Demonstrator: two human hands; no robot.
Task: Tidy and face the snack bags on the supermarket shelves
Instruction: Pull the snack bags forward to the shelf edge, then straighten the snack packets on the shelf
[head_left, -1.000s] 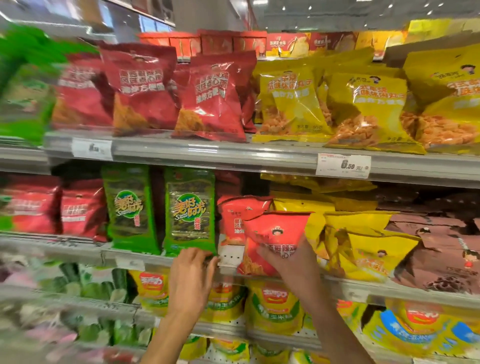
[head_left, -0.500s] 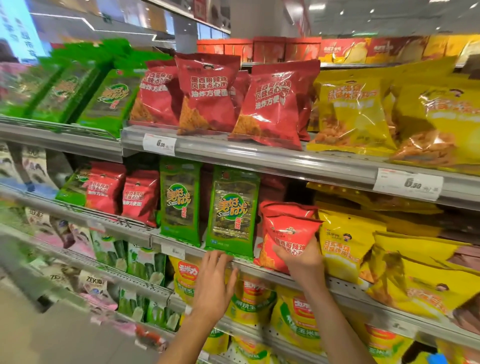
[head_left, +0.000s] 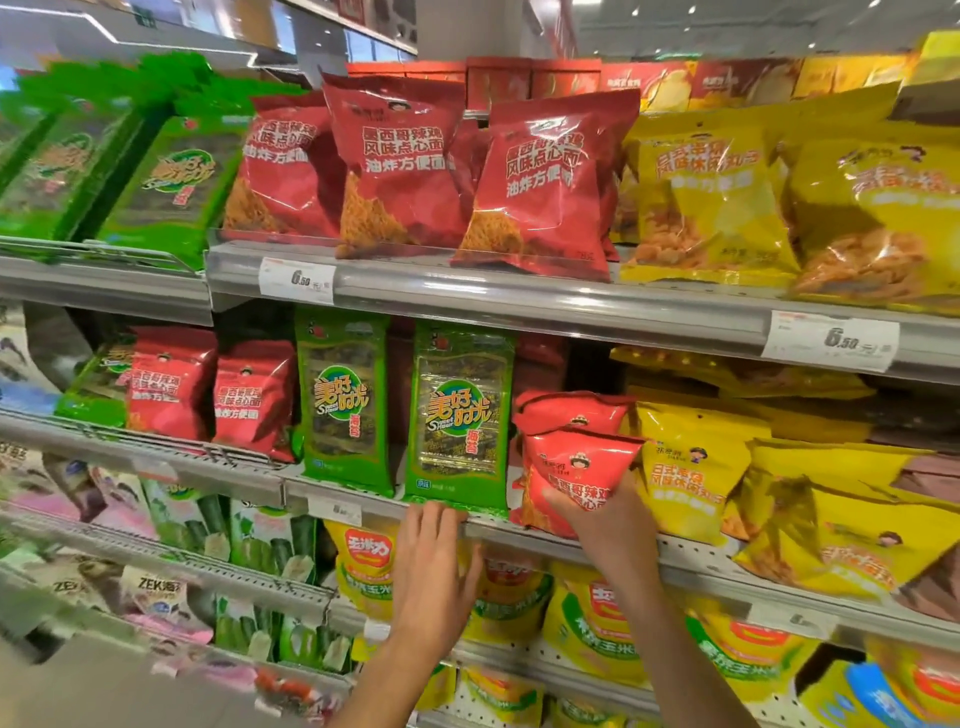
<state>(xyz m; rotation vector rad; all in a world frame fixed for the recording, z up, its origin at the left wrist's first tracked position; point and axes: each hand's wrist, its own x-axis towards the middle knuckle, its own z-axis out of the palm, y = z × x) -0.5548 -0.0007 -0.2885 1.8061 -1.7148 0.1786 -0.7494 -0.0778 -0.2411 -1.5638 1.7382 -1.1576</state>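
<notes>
On the middle shelf (head_left: 519, 532) a small red snack bag (head_left: 576, 467) stands at the front edge, and my right hand (head_left: 608, 525) grips its lower part from below. Another red bag (head_left: 566, 410) sits right behind it. My left hand (head_left: 434, 571) rests with straight fingers on the shelf's front rail, just under a green seaweed pack (head_left: 460, 415). A second green seaweed pack (head_left: 345, 405) stands upright to its left. Yellow bags (head_left: 685, 467) lean to the right of the red bag.
The upper shelf (head_left: 519, 296) carries large red bags (head_left: 395, 161), yellow bags (head_left: 717, 192) and green packs (head_left: 171, 182). Small red bags (head_left: 254, 395) stand at middle left. Lower shelves hold yellow-green corn snack bags (head_left: 587, 618) and seaweed packs. Price tags (head_left: 296, 280) hang on the rails.
The view has shifted left along the shelves. My right hand keeps hold of the red bag and my left hand stays at the rail under the green pack.
</notes>
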